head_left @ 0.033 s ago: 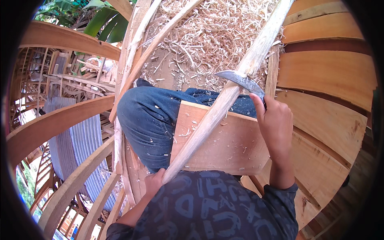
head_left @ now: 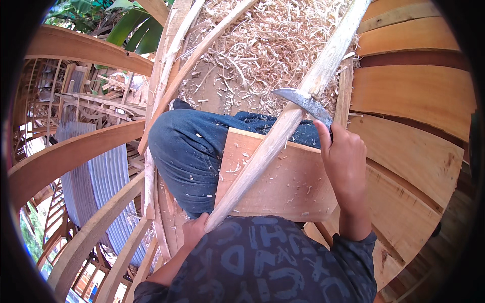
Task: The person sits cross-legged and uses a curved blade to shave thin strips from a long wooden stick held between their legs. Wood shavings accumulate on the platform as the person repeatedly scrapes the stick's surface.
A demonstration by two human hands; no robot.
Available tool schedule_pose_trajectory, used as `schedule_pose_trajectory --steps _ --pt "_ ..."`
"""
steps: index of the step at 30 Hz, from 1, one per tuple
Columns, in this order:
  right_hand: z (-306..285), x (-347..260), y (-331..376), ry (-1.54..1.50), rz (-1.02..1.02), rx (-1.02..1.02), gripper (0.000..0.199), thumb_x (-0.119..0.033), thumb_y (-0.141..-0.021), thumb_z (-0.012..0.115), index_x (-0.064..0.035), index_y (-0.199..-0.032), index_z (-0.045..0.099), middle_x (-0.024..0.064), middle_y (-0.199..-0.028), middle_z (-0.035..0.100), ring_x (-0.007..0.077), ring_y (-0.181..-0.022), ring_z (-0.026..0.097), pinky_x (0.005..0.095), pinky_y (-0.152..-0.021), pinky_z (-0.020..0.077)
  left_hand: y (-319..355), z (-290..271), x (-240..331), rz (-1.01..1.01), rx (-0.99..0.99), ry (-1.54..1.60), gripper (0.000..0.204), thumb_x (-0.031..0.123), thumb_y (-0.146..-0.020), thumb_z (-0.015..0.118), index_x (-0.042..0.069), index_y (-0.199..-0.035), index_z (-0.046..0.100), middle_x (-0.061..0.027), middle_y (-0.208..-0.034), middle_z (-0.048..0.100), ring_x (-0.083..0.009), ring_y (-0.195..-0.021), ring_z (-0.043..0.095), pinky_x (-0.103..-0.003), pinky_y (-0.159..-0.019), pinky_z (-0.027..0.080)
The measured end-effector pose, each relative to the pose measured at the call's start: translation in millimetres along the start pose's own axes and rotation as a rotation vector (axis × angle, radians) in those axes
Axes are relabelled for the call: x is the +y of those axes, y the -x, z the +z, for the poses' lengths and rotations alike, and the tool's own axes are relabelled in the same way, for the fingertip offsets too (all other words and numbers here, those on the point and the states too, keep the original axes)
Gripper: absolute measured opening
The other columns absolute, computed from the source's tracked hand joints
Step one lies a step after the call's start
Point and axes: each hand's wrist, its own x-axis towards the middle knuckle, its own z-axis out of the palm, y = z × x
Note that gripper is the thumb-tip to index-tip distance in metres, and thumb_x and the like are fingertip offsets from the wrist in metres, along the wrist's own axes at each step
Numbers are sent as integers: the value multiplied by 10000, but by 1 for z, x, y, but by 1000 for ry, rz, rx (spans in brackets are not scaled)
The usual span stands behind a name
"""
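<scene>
- head view, counts: one long pale wooden stick, one curved metal blade, one flat wooden board and two hands were in sight.
- the stick ran on a slant from the lower middle, close to the person's body, up to the upper right rim of the picture, and lay across the front of the board.
- the right hand was closed round the handle of the blade; the handle itself was hidden inside the fist, and the fingers were curled tight with the thumb pointing up along the back of the blade.
- the blade stuck out to the upper left of that hand, and its curved edge lay against the stick, touching it just above the board's top edge.
- the left hand gripped the lower end of the stick, fingers wrapped round it, just beside the dark patterned shirt.
- so the stick sat between the two hands: its foot in the left fingers, its middle under the blade held by the right.
- the board stood on edge against a knee in blue jeans.
- a thick heap of wood shavings covered the ground beyond the knee.
- bent wooden ribs curved along the left side, and wide curved planks filled the right.
</scene>
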Motion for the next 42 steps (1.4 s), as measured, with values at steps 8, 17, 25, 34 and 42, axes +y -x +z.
schedule_pose_trajectory --steps 8,17,25,34,42 --pt "-2 3 -1 -197 105 12 362 -338 -897 598 0 -766 593 176 -610 574 304 -525 565 386 -498 426 -4 -6 13 2 11 12 115 198 -761 608 101 -806 566 -108 -552 528 -283 -530 583 -384 -494 412" --pt "-11 19 22 -1106 30 -808 220 -112 -879 617 16 -1058 603 -19 -626 531 34 -469 475 212 -426 351 2 7 -8 28 -7 -25 92 170 -772 621 99 -806 575 -108 -561 540 -284 -526 580 -389 -484 411" --pt "0 19 27 -1094 257 -249 194 -71 -861 636 27 -1028 615 -46 -616 480 7 -521 387 199 -460 289 -6 -9 13 9 -18 40 274 313 -740 654 73 -785 530 -127 -564 523 -309 -541 574 -394 -500 403" --pt "12 14 37 -732 33 -18 255 -39 -821 670 55 -1044 589 68 -609 509 66 -519 439 238 -472 346 -4 -8 9 -21 -47 63 324 361 -725 660 72 -803 536 -149 -583 534 -333 -570 585 -411 -519 412" --pt "43 10 50 -550 -229 243 296 -46 -757 738 45 -999 592 139 -773 623 211 -567 610 298 -506 475 -5 -11 9 -15 -76 65 308 335 -721 671 72 -818 544 -156 -605 545 -349 -592 588 -417 -537 424"
